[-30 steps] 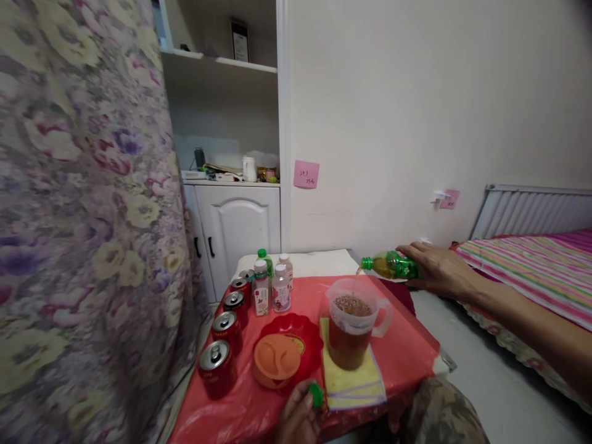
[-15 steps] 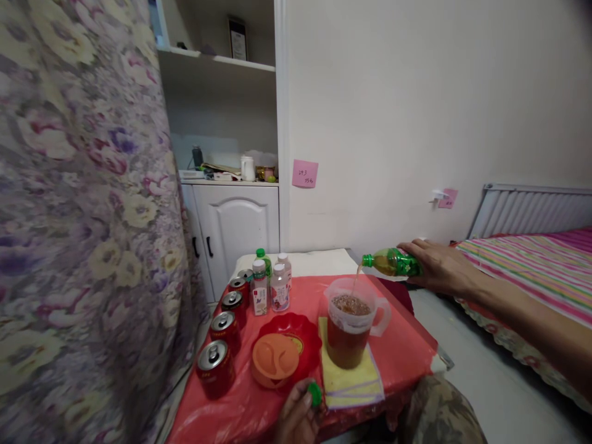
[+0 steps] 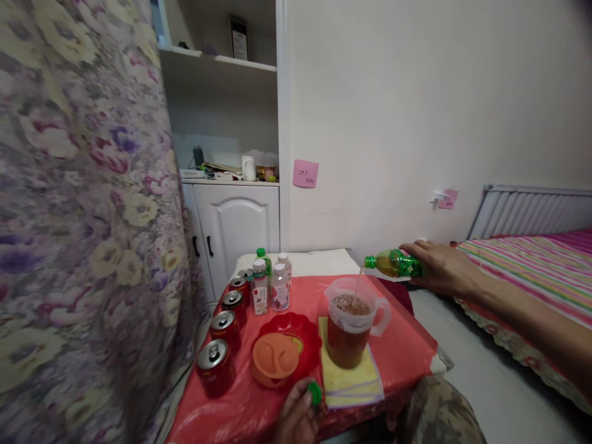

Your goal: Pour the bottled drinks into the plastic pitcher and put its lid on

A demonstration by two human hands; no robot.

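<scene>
My right hand (image 3: 428, 262) grips a green-labelled plastic bottle (image 3: 393, 263), tilted nearly level with its mouth to the left. A thin stream of drink falls from it into a clear plastic pitcher (image 3: 349, 339), which holds brown, bubbly liquid. Under the pitcher lies a folded yellow cloth (image 3: 354, 391). Near the table's front edge, my left hand (image 3: 298, 416) pinches a green bottle cap (image 3: 315, 393). Just beyond that hand, an orange divided dish (image 3: 276, 357) rests in a red scalloped plate (image 3: 309, 336).
Several red cans (image 3: 216, 367) line the left side of the red-covered table (image 3: 407, 351). Small bottles (image 3: 280, 288) stand behind the plate. A floral curtain (image 3: 92, 216) hangs at left, a cabinet (image 3: 240, 216) stands behind, and a bed (image 3: 531, 259) is at right.
The bottle and my right hand have shifted very slightly right, and the stream looks thinner. My left hand keeps its hold on the cap.
</scene>
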